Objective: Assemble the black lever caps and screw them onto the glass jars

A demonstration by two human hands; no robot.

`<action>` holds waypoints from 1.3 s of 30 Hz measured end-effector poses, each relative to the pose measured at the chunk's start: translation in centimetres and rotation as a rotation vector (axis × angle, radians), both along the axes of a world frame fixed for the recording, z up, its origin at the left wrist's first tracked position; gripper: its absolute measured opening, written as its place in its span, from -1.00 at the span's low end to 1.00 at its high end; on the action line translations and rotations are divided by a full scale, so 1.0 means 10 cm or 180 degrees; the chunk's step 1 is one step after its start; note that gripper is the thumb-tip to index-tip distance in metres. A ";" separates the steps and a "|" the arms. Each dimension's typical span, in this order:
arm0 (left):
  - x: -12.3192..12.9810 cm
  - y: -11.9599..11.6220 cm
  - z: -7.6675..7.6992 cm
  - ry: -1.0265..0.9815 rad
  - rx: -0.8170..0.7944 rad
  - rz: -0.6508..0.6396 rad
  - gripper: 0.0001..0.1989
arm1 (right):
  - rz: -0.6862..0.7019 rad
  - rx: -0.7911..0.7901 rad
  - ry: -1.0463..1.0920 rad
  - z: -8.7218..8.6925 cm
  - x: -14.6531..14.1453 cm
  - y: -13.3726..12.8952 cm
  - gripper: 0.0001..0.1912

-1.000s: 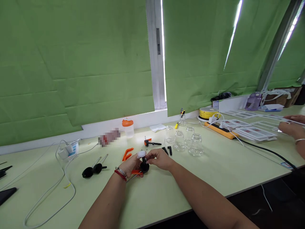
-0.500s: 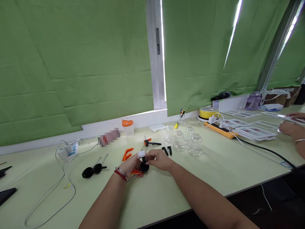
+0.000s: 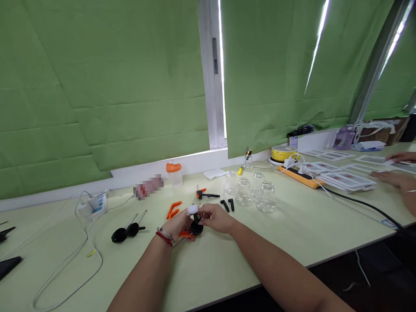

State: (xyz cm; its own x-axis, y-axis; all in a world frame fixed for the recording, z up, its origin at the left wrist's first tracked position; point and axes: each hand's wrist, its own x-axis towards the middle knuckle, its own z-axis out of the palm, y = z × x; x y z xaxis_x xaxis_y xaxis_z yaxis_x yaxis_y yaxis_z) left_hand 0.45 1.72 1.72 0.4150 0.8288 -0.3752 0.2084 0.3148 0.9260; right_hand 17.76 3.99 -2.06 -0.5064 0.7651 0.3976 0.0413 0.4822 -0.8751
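A black part with an orange handle and a white top (image 3: 196,227) is between my two hands, low over the table. My left hand (image 3: 178,225) is wrapped round it from the left, with the orange handle under its fingers. The fingers of my right hand (image 3: 217,217) are pinched against its right side; whatever small piece they may hold is hidden. Just beyond my hands lie an orange handle piece (image 3: 173,209), a black and orange assembly (image 3: 203,194) and two short black elbow pieces (image 3: 228,205).
Several glass jars (image 3: 267,197) stand right of my hands. Two black scoops (image 3: 125,233) lie left. Behind are an orange-lidded cup (image 3: 174,174), a yellow round container (image 3: 284,153) and an orange power strip (image 3: 300,177). Another person's hands (image 3: 388,177) rest over white frames at the right.
My hands and the black part have hardly moved. At the far right, the other person's hands have lowered a flat frame towards the table and now lie flatter.
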 end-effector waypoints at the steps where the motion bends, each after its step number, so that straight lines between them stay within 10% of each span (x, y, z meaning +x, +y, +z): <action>1: 0.00 0.00 0.00 -0.0002 -0.0001 -0.0003 -0.50 | -0.0012 0.0010 -0.0010 0.00 0.00 0.00 -0.74; 39: 0.00 -0.01 0.01 -0.0038 0.0007 -0.0057 -0.49 | 0.0007 -0.0278 0.0083 -0.08 -0.02 0.03 -0.82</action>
State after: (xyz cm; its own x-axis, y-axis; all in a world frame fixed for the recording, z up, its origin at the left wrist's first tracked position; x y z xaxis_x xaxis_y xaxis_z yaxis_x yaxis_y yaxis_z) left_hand 0.45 1.62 1.81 0.4344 0.8220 -0.3682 0.2030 0.3090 0.9292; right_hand 17.51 4.29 -2.87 -0.4985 0.7963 0.3427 0.0168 0.4041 -0.9146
